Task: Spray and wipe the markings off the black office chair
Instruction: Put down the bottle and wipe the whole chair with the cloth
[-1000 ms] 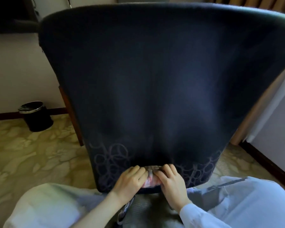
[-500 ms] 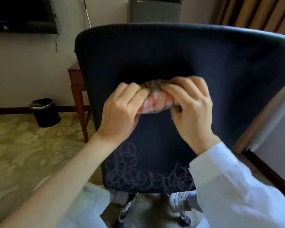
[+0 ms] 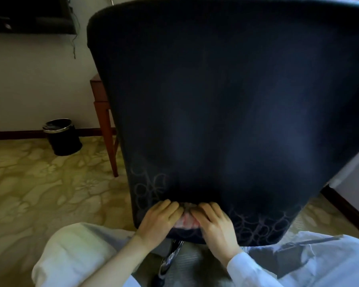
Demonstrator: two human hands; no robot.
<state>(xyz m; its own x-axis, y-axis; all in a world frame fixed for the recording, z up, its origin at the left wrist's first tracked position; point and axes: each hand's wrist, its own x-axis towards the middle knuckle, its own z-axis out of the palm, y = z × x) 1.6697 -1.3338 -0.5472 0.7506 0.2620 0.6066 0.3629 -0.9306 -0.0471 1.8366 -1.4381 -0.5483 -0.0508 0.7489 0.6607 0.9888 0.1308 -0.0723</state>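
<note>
Your left hand [image 3: 158, 221] and right hand [image 3: 216, 226] hold a bunched cloth [image 3: 187, 221] against the black office chair [image 3: 226, 100], at the lower centre of the frame.

Your hands lie side by side, fingers curled over the pinkish cloth and gripping it between them against the bottom edge of the chair's back, which fills most of the frame. Pale looping markings [image 3: 149, 187] show at the back's lower left, with more at its lower right, flanking your hands. At the left, a black bin [image 3: 61, 137] stands on the patterned carpet [image 3: 39, 193], near a wooden table leg [image 3: 107, 125].
</note>
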